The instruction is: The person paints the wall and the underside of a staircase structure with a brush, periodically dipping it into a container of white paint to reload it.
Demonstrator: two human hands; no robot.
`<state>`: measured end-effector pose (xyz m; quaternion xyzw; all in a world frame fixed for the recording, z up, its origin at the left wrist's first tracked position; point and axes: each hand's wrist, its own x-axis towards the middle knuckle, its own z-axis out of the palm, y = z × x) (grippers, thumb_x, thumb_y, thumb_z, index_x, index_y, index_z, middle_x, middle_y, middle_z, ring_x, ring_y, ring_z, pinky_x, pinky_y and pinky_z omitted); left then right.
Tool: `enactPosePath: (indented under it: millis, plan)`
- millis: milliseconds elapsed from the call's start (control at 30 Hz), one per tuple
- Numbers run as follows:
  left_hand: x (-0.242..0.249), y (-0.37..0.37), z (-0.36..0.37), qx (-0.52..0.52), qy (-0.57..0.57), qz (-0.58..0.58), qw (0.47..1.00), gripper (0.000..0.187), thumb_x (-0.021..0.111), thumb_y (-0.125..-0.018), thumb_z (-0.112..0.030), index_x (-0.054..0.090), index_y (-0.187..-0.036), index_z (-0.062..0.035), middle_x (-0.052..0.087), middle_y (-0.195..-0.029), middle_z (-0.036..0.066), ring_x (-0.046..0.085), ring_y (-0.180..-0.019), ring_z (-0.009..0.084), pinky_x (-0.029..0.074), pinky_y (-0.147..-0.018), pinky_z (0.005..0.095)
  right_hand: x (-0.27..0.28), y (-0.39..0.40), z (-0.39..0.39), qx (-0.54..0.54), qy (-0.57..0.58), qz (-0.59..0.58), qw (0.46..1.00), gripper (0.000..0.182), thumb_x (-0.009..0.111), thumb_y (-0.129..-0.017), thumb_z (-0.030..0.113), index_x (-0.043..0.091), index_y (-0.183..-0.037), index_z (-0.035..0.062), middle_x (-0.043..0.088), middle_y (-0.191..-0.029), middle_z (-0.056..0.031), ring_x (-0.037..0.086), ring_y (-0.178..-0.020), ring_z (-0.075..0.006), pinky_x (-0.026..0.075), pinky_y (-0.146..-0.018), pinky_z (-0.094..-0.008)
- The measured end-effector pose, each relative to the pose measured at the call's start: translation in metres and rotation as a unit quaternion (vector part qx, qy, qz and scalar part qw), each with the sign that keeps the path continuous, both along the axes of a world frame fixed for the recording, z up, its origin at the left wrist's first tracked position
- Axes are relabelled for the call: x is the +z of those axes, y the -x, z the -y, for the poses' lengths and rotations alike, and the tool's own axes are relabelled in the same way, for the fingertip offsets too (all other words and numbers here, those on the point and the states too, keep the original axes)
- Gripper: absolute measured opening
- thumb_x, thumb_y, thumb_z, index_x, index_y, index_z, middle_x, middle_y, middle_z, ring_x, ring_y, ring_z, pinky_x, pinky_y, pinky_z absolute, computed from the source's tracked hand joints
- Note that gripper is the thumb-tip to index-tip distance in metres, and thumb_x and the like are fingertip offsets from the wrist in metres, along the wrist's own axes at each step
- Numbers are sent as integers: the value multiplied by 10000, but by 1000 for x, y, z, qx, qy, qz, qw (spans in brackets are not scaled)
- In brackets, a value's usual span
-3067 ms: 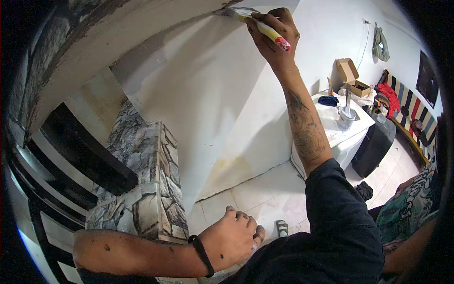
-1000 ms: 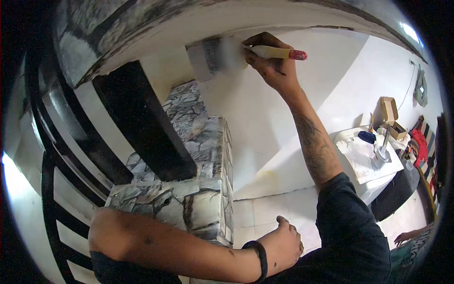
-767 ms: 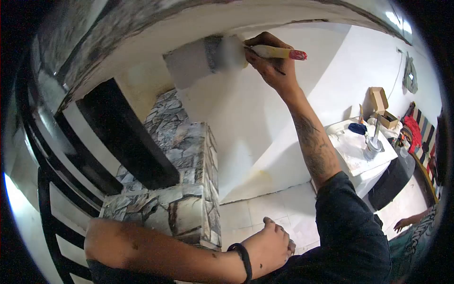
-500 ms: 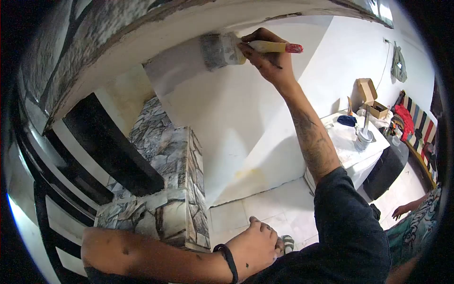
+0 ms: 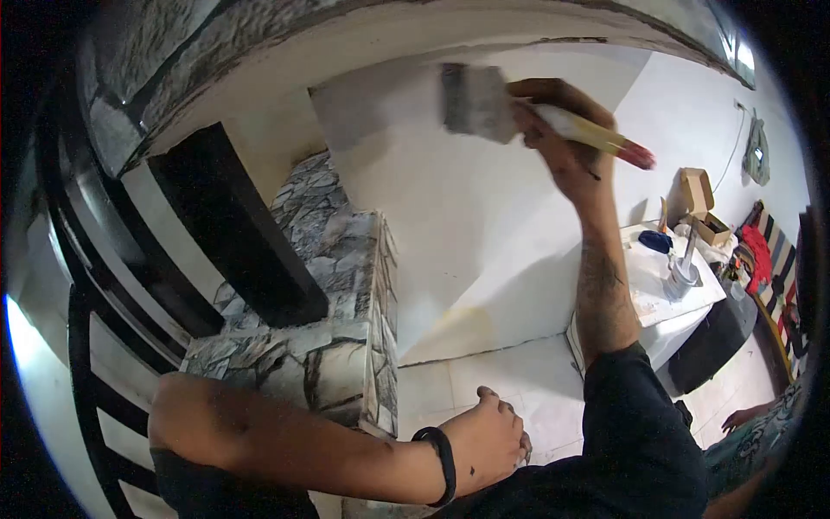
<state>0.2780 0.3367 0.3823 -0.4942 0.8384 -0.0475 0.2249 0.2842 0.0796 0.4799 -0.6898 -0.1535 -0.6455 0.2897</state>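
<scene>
A wide paintbrush (image 5: 484, 102) with a yellow and red handle is in my right hand (image 5: 566, 130), whose fingers are wrapped round the handle near the bristles. The brush is blurred and lies in front of the pale wall (image 5: 415, 199), just under the ceiling edge. Whether the bristles touch the wall cannot be told. My left hand (image 5: 488, 437), with a black band at the wrist, lies low in front of my body, its fingers curled and partly hidden; what they hold, if anything, is hidden.
Stone-patterned blocks (image 5: 337, 346) and a black railing (image 5: 104, 389) stand at the left. On a white table (image 5: 648, 285) at the right are a paint can (image 5: 683, 278), a dark blue cloth (image 5: 655, 240) and an open cardboard box (image 5: 702, 208). Another person's hand (image 5: 745, 417) shows at the lower right.
My right hand and the brush have moved right and slightly down, and the handle now tilts down to the right. The view has shifted a little.
</scene>
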Motion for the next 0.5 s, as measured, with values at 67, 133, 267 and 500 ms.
enactPosePath:
  millis: [67,133,267,500]
  plan:
    - [-4,-1,-1,-9,22,23,999,328,462,-948,-294,558,-1164,-67,595,-956,96,611,-900,240,435,-803,443,6,-21,-21,42,42,-40,997,180,703,-840,45,700,-1011,-10,714,-952,-120,674,-793,-170,548,-695,-287]
    - [-3,-1,-2,-4,19,18,1000,321,462,-948,-290,557,-1164,-71,592,-956,96,612,-898,240,435,-796,436,11,-61,-21,90,133,15,987,259,723,-861,80,689,-1105,1,684,-878,-75,628,-735,-113,511,-633,-232]
    - [-2,-3,-2,-7,30,7,999,316,464,-946,-283,552,-1171,-80,584,-952,93,609,-900,241,432,-790,432,20,-90,-7,72,131,44,988,280,736,-864,111,684,-1115,-1,679,-869,-72,622,-720,-96,506,-616,-228]
    - [-10,-3,-3,-10,29,8,999,326,469,-939,-302,567,-1153,-76,586,-953,106,601,-912,265,439,-826,477,3,-36,12,-55,-95,46,993,256,713,-867,66,698,-1115,6,706,-891,-65,625,-750,-98,520,-684,-228]
